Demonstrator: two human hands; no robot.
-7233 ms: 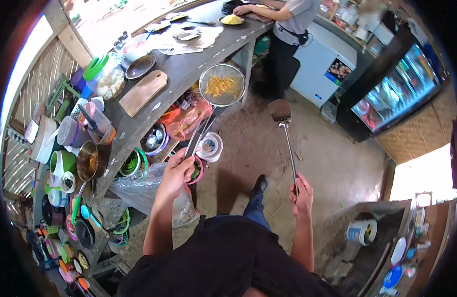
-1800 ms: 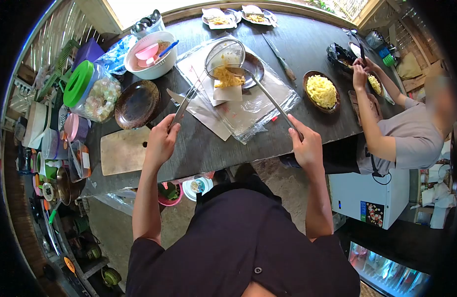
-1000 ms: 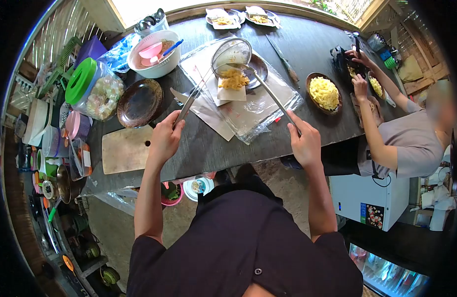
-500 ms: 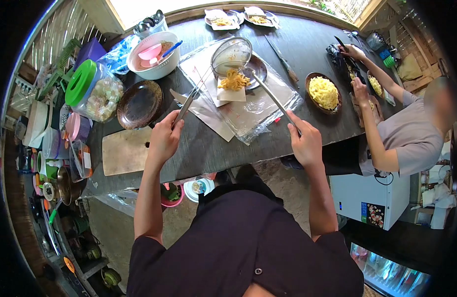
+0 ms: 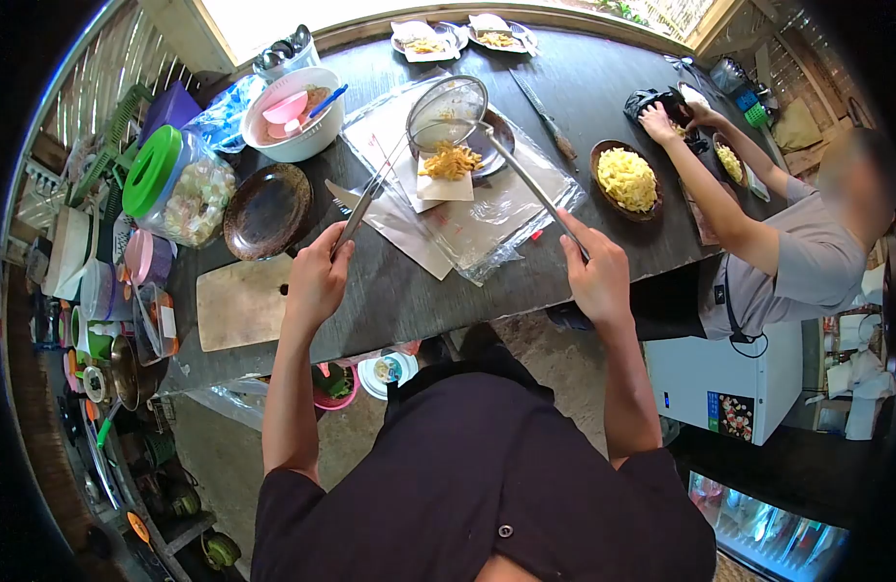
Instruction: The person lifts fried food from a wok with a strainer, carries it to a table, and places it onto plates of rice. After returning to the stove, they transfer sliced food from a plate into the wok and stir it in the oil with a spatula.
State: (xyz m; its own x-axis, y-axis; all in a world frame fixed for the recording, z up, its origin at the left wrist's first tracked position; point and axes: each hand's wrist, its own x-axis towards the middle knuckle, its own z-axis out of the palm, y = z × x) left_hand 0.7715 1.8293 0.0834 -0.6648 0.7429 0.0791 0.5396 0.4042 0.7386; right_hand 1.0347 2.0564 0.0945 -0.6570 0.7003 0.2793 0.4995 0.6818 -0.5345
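My right hand is closed round the long handle of a wire mesh strainer. Its round basket is tilted above golden fried strips on a sheet of paper, partly over a dark plate. In my closed left hand is a metal utensil with long thin prongs, its tips pointing toward the paper and short of the food. Under these lies a plastic-wrapped stack of brown paper. A pointed blade-like tip shows just beyond my left hand.
To the left are a wooden board, a dark plate, a green-lidded jar and a white basin. A knife lies near a bowl of pale cut strips. At right, a co-worker handles a black bag.
My hands and both utensils keep nearly the same pose; the view has shifted slightly. The co-worker's knife is out of their hands, which have moved to the black bag.
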